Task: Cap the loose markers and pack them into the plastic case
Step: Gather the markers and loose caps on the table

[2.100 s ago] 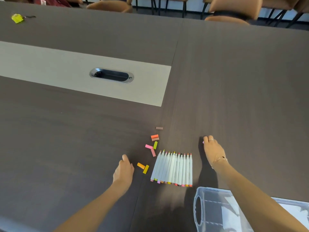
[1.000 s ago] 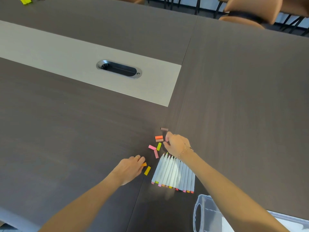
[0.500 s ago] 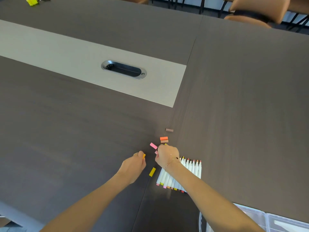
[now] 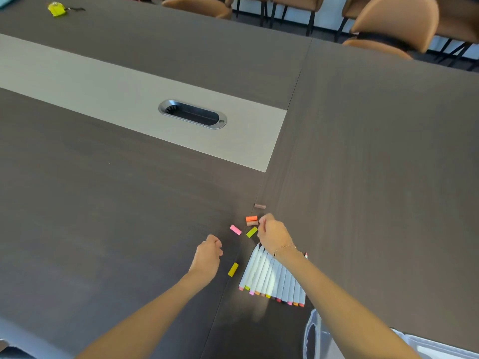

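Markers (image 4: 272, 275) in a row, both hands' grip curled, contents hidden

Two bare forearms reach in from the lower edge of the view, uncovered from wrist to elbow with no sleeve cuff visible on either. The right hand (image 4: 274, 233) has a thin gold-coloured chain bracelet (image 4: 284, 247) lying loosely round its wrist, its fine links catching the light. The left hand (image 4: 208, 256) shows what looks like a slim pale ring (image 4: 204, 241) on one finger, too small to make out clearly.
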Available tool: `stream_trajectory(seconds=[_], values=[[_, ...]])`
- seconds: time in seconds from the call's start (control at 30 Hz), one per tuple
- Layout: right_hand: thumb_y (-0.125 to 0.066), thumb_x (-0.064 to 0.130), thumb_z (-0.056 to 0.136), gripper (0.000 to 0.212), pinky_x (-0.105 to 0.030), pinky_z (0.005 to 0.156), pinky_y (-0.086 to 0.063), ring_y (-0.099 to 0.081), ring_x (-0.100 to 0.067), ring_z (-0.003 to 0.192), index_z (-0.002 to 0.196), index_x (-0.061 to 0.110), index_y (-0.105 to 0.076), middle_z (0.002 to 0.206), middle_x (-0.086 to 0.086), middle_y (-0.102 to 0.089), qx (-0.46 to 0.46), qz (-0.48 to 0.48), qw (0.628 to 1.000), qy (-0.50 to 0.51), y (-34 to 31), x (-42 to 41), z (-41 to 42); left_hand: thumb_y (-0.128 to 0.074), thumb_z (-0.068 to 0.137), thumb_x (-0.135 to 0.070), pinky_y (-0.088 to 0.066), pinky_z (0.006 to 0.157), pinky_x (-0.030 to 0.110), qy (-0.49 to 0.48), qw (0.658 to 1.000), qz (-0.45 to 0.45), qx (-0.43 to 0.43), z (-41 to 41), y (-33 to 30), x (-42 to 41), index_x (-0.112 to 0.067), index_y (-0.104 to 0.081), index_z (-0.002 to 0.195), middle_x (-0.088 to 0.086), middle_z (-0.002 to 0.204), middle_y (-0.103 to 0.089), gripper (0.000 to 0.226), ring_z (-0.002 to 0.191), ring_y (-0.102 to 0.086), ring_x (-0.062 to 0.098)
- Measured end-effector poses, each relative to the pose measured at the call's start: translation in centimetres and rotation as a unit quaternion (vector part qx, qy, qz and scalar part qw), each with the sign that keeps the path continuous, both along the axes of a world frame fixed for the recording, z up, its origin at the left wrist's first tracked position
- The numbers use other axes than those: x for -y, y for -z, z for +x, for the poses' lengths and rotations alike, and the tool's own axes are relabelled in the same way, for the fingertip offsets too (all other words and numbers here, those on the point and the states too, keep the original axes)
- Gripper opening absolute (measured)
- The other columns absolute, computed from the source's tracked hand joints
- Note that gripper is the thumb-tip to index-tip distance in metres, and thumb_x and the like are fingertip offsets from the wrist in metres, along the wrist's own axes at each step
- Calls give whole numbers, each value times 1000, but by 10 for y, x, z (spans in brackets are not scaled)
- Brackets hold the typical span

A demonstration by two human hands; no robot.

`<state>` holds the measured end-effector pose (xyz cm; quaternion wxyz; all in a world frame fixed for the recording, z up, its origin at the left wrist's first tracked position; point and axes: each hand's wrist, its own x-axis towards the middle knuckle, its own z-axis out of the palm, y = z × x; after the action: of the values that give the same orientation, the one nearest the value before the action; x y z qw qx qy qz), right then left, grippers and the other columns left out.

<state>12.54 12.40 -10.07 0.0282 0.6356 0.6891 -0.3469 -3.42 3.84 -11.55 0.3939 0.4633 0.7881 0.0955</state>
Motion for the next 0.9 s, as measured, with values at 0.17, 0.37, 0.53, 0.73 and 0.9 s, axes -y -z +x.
stream_trajectory(seconds=[0.17,0.37,0.53,0.73,0.9], values=[[-38,25,100,21,-18,55,-42,-49,-10,58,118,13,-41,87,-5,-54,58,25,990,-122,-7,-5,5,-43,99,-15,-52,77,30,179,973,-32,-141,2,-11,6,-11,-43,126,8,102,-59,27,90,-63,22],[-45,38,89,35,-13,53,-41,-50,-10,60,105,12,-63,72,2,-52,32,-6,989,-143,6,-21,2,-36,100,-40,-56,77,30,323,929,-62,-167,7,-7,10,-14,-32,131,5,102,-63,40,82,-65,19],[-47,45,86,22,-24,60,-44,-56,-14,66,79,27,-58,73,2,-57,88,42,974,-206,14,-22,0,-29,103,-33,-53,73,27,380,901,-43,-204,16,-3,10,-12,-26,141,9,98,-63,43,74,-61,17],[-41,29,93,31,-33,76,-53,-65,-25,86,116,10,-49,99,-6,-64,151,81,955,-243,1,-26,3,-40,97,-12,-39,64,27,356,888,-76,-281,21,-1,-3,-3,-39,129,10,100,-62,34,85,-65,24],[-26,40,100,41,-33,77,-55,-65,-22,86,115,13,-53,99,-4,-65,168,124,951,-229,3,-35,14,-43,95,-2,-46,67,24,300,899,-82,-310,18,3,-5,-3,-38,123,9,112,-58,28,94,-66,19]])
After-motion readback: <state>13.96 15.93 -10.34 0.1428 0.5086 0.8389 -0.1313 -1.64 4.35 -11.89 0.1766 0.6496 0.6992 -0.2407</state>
